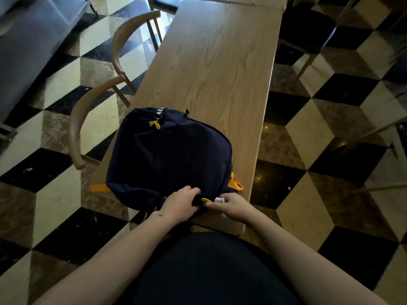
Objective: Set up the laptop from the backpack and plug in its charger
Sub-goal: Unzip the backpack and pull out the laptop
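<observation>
A: Where does the backpack (169, 150) sit relative to your hands?

B: It lies flat on the wooden table (220, 62), at the end nearest your body, and it reaches away from you. Its long axis runs from the edge under your hands up and slightly left toward the far end, where a yellow zipper pull (155, 124) rests beside white lettering. Both your hands are on the backpack's near edge, so neither arm has to reach.

A: What are your hands doing there?

B: Your left hand (179, 205) is curled narrow, bunching the dark fabric of that near edge. Your right hand (231, 206) is closed to a pinch just beside it, fingertips at a second yellow pull tab (206, 200) that pokes out between the two hands. Something small and white (219, 200) shows at your right knuckles; you cannot tell what it is.

A: And the laptop, the charger?

B: Neither is visible. Judging by the task, they are inside the backpack, which looks closed. An orange strap (236, 182) hangs off its right corner.

A: So what matters for the coming move?

B: Probably the zipper's track: it appears to curve away from your hands around the backpack's rim, so your left hand would anchor the fabric as your right draws the tab along it.
</observation>
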